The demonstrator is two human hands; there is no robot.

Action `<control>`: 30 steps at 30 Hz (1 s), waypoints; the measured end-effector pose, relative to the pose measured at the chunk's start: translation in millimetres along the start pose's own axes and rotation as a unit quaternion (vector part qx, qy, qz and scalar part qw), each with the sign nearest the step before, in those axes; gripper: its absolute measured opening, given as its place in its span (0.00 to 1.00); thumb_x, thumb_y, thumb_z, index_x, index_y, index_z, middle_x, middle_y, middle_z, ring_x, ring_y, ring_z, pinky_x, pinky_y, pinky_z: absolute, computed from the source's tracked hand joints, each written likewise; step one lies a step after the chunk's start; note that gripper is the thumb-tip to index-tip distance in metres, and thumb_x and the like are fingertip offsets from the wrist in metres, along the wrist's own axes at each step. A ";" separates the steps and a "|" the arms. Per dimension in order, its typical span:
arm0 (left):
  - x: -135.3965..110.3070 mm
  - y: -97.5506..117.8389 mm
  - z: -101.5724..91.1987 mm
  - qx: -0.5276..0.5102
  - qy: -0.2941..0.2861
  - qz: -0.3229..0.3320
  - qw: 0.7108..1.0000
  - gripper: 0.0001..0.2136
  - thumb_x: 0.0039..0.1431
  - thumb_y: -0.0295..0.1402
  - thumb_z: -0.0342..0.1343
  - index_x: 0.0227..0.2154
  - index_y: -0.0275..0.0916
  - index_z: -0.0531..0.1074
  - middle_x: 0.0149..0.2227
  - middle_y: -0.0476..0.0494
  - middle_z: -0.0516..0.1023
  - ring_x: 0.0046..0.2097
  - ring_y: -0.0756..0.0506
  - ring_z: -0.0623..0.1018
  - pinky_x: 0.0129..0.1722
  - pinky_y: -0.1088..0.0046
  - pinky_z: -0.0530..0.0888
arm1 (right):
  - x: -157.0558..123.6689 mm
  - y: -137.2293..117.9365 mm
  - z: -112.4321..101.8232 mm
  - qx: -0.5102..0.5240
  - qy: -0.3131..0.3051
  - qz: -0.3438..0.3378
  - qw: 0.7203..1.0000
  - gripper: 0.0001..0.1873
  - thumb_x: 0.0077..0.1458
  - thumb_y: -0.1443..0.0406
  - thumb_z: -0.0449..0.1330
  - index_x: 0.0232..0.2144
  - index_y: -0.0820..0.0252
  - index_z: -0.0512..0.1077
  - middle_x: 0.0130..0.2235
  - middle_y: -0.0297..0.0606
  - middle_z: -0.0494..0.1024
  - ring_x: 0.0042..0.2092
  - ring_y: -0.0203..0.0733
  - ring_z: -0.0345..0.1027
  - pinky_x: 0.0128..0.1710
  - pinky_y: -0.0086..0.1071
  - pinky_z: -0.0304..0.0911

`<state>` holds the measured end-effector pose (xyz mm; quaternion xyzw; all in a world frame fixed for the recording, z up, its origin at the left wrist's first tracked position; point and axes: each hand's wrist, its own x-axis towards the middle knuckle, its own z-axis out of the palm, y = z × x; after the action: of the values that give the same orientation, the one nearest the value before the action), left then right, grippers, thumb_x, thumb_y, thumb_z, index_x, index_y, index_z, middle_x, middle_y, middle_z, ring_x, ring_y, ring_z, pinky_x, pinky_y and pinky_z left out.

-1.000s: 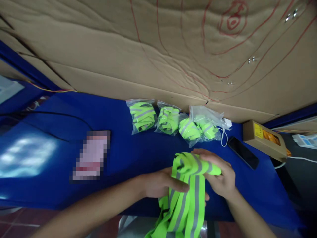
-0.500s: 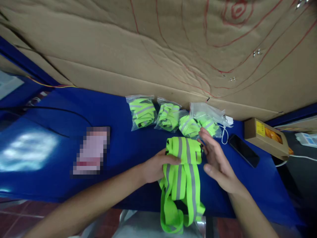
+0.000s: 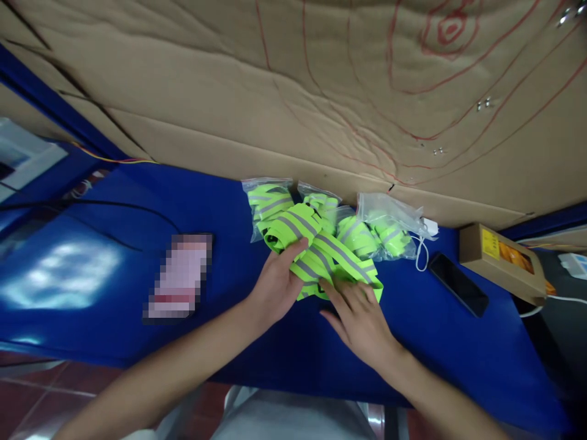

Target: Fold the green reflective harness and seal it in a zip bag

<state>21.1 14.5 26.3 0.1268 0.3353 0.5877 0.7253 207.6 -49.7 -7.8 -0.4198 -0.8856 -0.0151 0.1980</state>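
Head view: over one blue table (image 3: 101, 263), one green strap bundle (image 3: 321, 250) is clasped by the left hand (image 3: 276, 288) and touched by the right hand (image 3: 364, 324), fingers spread. Around it are seen one box (image 3: 499, 267), one blurred screen (image 3: 180, 275), four clear bags (image 3: 356, 236), two partly blocked by the bundle, and one phone (image 3: 458, 285).

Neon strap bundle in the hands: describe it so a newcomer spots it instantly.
Start at the blue table, below the cardboard wall. In front of the bagged bundles, gripped by the left hand and touched by the right hand, is the green, grey-striped strap bundle. Unlike its neighbours, it is unbagged.
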 end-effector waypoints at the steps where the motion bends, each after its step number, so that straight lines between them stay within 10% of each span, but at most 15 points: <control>1: -0.2 0.9 0.9 -0.005 0.004 0.006 1.000 0.21 0.57 0.29 0.68 0.54 0.38 0.77 0.49 0.43 0.84 0.54 0.40 0.82 0.55 0.66 0.77 | -1.4 -0.9 4.2 -0.022 0.022 -0.002 1.000 0.22 0.68 0.68 0.59 0.63 0.60 0.69 0.55 0.49 0.78 0.55 0.53 0.72 0.55 0.48 0.64; 8: -28.1 9.6 26.4 -0.056 0.053 0.008 0.997 0.16 0.63 0.26 0.62 0.54 0.37 0.77 0.52 0.43 0.83 0.58 0.41 0.80 0.61 0.65 0.75 | -4.1 -17.8 13.3 0.042 0.056 -0.054 0.996 0.18 0.68 0.69 0.58 0.58 0.65 0.71 0.51 0.48 0.79 0.54 0.49 0.72 0.55 0.41 0.69; 16: -68.7 7.1 50.5 -0.153 0.100 0.016 0.983 0.19 0.66 0.25 0.56 0.59 0.42 0.74 0.54 0.45 0.83 0.59 0.42 0.80 0.63 0.65 0.75 | 0.2 -17.6 16.0 0.028 0.057 0.037 0.997 0.22 0.72 0.52 0.53 0.49 0.67 0.72 0.40 0.49 0.82 0.44 0.54 0.76 0.48 0.50 0.65; 21: -52.4 16.0 50.5 -0.075 0.044 0.096 0.992 0.17 0.65 0.26 0.58 0.56 0.41 0.76 0.55 0.44 0.82 0.63 0.41 0.77 0.65 0.64 0.73 | 2.3 4.4 9.3 0.014 0.042 0.022 0.999 0.10 0.70 0.65 0.58 0.49 0.62 0.75 0.45 0.43 0.83 0.48 0.51 0.75 0.46 0.43 0.61; 30: 9.5 31.6 18.0 0.119 0.019 0.223 0.967 0.18 0.57 0.36 0.67 0.50 0.46 0.78 0.57 0.44 0.81 0.64 0.35 0.75 0.59 0.63 0.76 | 1.6 0.7 2.8 -0.099 0.007 -0.014 0.995 0.29 0.68 0.69 0.57 0.69 0.70 0.60 0.46 0.49 0.84 0.39 0.48 0.74 0.44 0.43 0.67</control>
<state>9.2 35.9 54.8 0.2726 0.3799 0.6930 0.5487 206.3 -47.5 -10.0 -0.4250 -0.8840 -0.1083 0.1617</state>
